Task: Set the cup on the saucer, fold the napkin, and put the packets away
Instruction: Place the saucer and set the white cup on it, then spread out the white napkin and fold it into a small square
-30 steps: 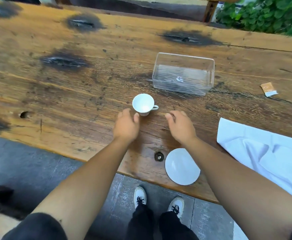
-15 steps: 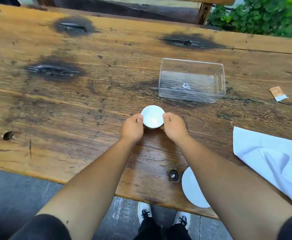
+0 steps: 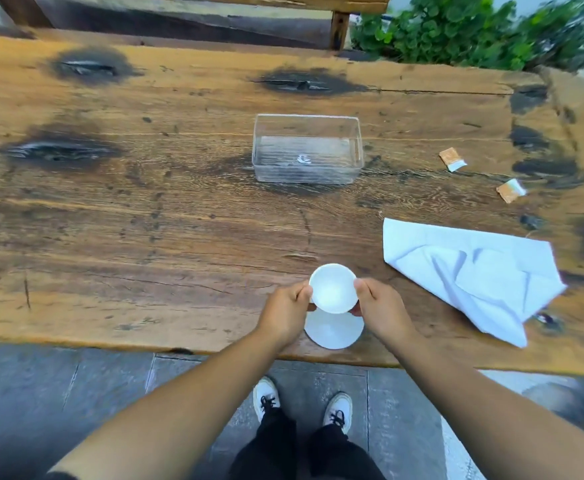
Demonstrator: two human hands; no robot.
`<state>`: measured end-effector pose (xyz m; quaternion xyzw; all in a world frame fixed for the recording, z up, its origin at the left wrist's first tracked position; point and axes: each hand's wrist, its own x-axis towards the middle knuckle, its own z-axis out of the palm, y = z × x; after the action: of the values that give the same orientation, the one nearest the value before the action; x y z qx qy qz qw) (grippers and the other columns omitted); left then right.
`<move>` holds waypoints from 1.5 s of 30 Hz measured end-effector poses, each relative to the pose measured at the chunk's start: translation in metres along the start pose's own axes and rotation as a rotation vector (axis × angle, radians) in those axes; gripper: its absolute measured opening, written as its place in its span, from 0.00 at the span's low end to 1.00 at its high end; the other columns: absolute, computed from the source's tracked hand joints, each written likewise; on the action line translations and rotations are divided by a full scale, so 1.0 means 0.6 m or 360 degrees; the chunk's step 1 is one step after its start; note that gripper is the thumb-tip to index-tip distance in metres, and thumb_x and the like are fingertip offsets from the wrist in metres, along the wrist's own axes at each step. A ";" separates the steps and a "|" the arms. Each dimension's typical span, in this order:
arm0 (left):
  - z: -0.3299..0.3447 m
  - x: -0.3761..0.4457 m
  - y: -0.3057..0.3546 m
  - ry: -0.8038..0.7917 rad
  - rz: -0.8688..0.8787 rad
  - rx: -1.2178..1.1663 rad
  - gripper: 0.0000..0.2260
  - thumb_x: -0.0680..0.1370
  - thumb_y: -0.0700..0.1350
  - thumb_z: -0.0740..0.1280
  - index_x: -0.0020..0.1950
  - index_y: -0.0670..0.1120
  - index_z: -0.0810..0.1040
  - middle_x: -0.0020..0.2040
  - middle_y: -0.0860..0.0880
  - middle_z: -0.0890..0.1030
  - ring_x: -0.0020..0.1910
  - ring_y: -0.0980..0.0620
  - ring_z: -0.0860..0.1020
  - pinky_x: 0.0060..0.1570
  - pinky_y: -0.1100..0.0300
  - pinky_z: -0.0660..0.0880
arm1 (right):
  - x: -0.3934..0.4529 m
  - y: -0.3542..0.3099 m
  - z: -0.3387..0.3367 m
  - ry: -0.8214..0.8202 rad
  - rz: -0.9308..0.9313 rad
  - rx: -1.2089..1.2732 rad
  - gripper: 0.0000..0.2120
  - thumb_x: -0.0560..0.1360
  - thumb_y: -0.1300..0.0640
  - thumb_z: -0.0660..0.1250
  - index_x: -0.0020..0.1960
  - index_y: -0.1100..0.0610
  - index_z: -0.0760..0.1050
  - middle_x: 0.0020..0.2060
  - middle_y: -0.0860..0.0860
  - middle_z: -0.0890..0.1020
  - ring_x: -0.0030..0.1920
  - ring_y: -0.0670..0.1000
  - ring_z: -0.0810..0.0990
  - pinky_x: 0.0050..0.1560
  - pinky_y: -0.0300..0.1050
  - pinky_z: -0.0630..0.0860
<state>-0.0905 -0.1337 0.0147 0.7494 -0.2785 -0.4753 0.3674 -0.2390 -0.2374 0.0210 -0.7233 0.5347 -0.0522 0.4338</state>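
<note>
A small white cup (image 3: 333,288) is held between both my hands, over the far part of the white saucer (image 3: 333,334) that lies near the table's front edge. My left hand (image 3: 285,315) grips the cup's left side and my right hand (image 3: 382,311) its right side. Whether the cup touches the saucer I cannot tell. A crumpled white napkin (image 3: 470,271) lies unfolded to the right. Two brown and white packets (image 3: 451,159) (image 3: 510,190) lie at the far right. A clear plastic box (image 3: 308,148) stands empty beyond the cup.
The wooden table (image 3: 145,220) has dark knots and a front edge just behind the saucer. A bench and green plants (image 3: 474,26) lie beyond the far edge. My feet in white shoes (image 3: 301,400) stand on grey paving below.
Both hands closed on the cup and carried it from mid-table back toward me, over the saucer. The camera view shifted, bringing both packets and the whole napkin into sight.
</note>
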 end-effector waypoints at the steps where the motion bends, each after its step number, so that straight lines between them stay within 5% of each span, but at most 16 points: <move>1: 0.017 -0.008 -0.008 -0.0030 -0.0016 -0.0008 0.13 0.81 0.45 0.57 0.56 0.48 0.81 0.51 0.47 0.84 0.47 0.53 0.82 0.51 0.53 0.76 | -0.010 0.018 -0.003 -0.0002 0.0026 -0.0006 0.17 0.80 0.52 0.54 0.43 0.57 0.78 0.37 0.55 0.83 0.37 0.53 0.83 0.43 0.50 0.79; 8: 0.053 -0.023 -0.051 0.0008 -0.0058 0.0103 0.14 0.81 0.45 0.57 0.61 0.46 0.79 0.52 0.48 0.84 0.46 0.56 0.82 0.52 0.54 0.77 | -0.027 0.071 0.014 -0.0065 0.0024 -0.0035 0.17 0.80 0.53 0.55 0.46 0.60 0.79 0.41 0.57 0.82 0.42 0.57 0.80 0.43 0.48 0.75; 15: 0.055 -0.023 -0.051 0.0054 -0.0073 0.0152 0.13 0.81 0.47 0.57 0.59 0.48 0.80 0.52 0.48 0.83 0.51 0.49 0.79 0.54 0.51 0.76 | -0.023 0.076 0.019 -0.0061 -0.0045 -0.0044 0.17 0.81 0.53 0.54 0.48 0.59 0.79 0.43 0.57 0.83 0.42 0.55 0.79 0.41 0.46 0.72; 21: 0.055 -0.026 -0.048 0.0057 -0.0027 0.0200 0.13 0.81 0.48 0.57 0.62 0.50 0.78 0.54 0.49 0.83 0.49 0.56 0.80 0.46 0.60 0.74 | -0.030 0.072 0.020 -0.0020 -0.0104 -0.0101 0.16 0.81 0.53 0.53 0.50 0.59 0.78 0.46 0.57 0.81 0.44 0.54 0.76 0.42 0.45 0.69; 27: 0.041 -0.020 -0.010 0.0429 0.0222 0.0682 0.18 0.80 0.52 0.58 0.69 0.50 0.68 0.66 0.49 0.74 0.61 0.47 0.73 0.58 0.51 0.71 | -0.044 0.080 -0.026 0.0258 -0.0094 -0.0163 0.15 0.81 0.50 0.53 0.53 0.55 0.75 0.50 0.55 0.75 0.46 0.56 0.76 0.47 0.52 0.75; 35: 0.167 0.052 0.155 0.0160 0.0992 0.1558 0.18 0.78 0.52 0.59 0.68 0.51 0.69 0.68 0.51 0.72 0.65 0.47 0.68 0.62 0.49 0.62 | -0.005 0.185 -0.227 0.0555 -0.0130 -0.0848 0.08 0.74 0.56 0.65 0.50 0.58 0.80 0.47 0.58 0.81 0.48 0.62 0.78 0.47 0.54 0.74; 45: 0.436 0.182 0.216 -0.0167 0.1105 0.2176 0.18 0.75 0.41 0.59 0.65 0.47 0.68 0.69 0.44 0.70 0.69 0.42 0.65 0.67 0.43 0.57 | 0.133 0.369 -0.396 0.0152 -0.0338 -0.1310 0.13 0.76 0.53 0.60 0.57 0.53 0.77 0.55 0.53 0.78 0.56 0.57 0.75 0.54 0.52 0.70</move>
<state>-0.2966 -0.3665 -0.0079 0.6559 -0.7469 -0.0898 -0.0630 -0.4949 -0.4505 -0.0145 -0.8839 0.4531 0.0877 0.0759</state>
